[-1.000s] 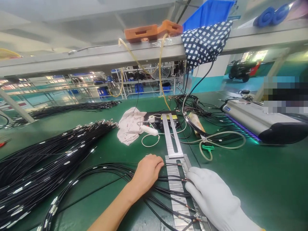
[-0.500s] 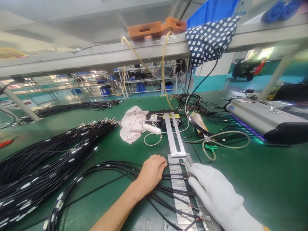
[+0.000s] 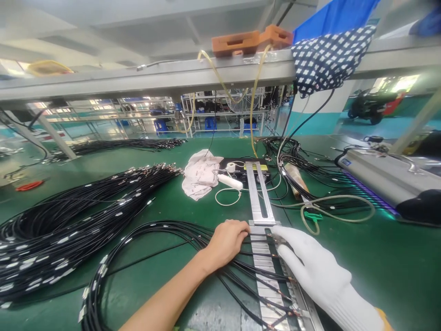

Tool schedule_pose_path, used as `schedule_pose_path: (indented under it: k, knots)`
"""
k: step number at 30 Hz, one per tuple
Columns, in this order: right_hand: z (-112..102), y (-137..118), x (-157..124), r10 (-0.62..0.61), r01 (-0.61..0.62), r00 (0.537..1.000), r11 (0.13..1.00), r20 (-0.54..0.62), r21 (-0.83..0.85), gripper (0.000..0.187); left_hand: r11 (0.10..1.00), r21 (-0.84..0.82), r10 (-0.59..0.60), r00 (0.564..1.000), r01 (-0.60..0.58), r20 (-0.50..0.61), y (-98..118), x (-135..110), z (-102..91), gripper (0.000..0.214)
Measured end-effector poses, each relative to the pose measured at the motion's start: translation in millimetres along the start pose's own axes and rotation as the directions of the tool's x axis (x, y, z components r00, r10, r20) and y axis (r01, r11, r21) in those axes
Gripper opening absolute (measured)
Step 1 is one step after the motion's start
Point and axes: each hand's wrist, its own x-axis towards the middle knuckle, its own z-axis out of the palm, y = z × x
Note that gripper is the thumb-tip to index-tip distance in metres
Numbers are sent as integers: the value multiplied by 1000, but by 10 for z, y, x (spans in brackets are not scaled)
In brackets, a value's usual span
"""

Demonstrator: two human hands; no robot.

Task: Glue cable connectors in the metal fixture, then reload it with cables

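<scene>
Left hand (image 3: pixel 229 241) is bare, back up, fingers curled down over the black cables (image 3: pixel 155 225) at the left edge of a ribbed metal strip (image 3: pixel 263 265); fingertips sit at the topmost cable, but the palm hides the grip, so can't tell if it's pinching. Right hand (image 3: pixel 313 262) wears a white glove, thumb and forefinger a narrow gap apart over the strip's right edge, by the upper cable ends; can't tell if an end is held. Cables loop in from the left, pass under the left hand and fan across the strip, copper-coloured tips along its right side. Slotted metal frame (image 3: pixel 254 197) runs on from the strip's far end and overlaps a black box (image 3: pixel 241 174). Left of that box: crumpled pale cloth (image 3: pixel 200 177), with a white handle (image 3: pixel 230 182) between cloth and frame. Big cable bundle (image 3: pixel 138 184) lies on the left of the green surface (image 3: pixel 365 266), red tool (image 3: pixel 30 185) near its outer side. Right side: brown roll (image 3: pixel 296 179), green clip (image 3: pixel 313 215), then a grey machine (image 3: pixel 392 170) with purple light along its lower edge. Orange trays (image 3: pixel 236 43) and a blue bin (image 3: pixel 334 20) up on the shelf (image 3: pixel 138 80).
</scene>
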Motion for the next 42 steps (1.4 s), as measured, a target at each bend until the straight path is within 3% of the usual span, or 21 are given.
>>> schedule_pose_path:
  k: [7, 12, 16, 20, 23, 29, 31, 33, 35, 37, 40, 42]
  knots:
    - [15, -93, 194, -220, 218, 974, 975, 53, 36, 36, 994, 104, 22, 1000, -22, -5, 55, 15, 39, 19]
    - [164, -136, 60, -282, 281, 959, 956, -8, -89, 38, 986, 168, -13, 1000, 12, 3, 110, 6, 75, 20]
    - [328, -101, -93, -289, 297, 953, 951, 92, -91, 48, 974, 223, -46, 998, 35, 44, 191, -18, 0, 22]
    - [544, -97, -181, -216, 233, 953, 971, 212, -58, 56, 961, 276, -54, 995, 30, 78, 280, -59, -66, 25]
    - [606, -149, -170, -173, 192, 958, 979, 230, -64, 54, 952, 305, -35, 995, 4, 96, 335, -100, -49, 31]
    - [392, -264, -29, -150, 163, 980, 982, 127, -97, 42, 938, 341, 16, 992, -57, 121, 359, -140, 30, 34]
    - [322, -217, 4, -142, 142, 985, 990, 95, 1, 42, 943, 326, 26, 990, -70, 136, 327, -135, 22, 36]
    - [265, -116, 35, -19, -15, 987, 979, 162, 204, 41, 953, 292, 40, 990, -79, 137, 278, -129, -3, 38]
    - [197, 6, 84, 203, -300, 935, 890, 290, 345, 40, 965, 248, 56, 992, -83, 115, 227, -128, -30, 39]
    - [109, 113, 148, 424, -545, 831, 750, 360, 374, 41, 975, 206, 69, 995, -84, 78, 194, -135, -42, 36]
    - [4, 195, 224, 621, -726, 686, 549, 380, 414, 49, 987, 137, 74, 997, -78, 32, 194, -153, -19, 26]
    - [3, 202, 233, 668, -764, 632, 450, 393, 462, 53, 995, 81, 56, 998, -57, 17, 211, -160, 6, 19]
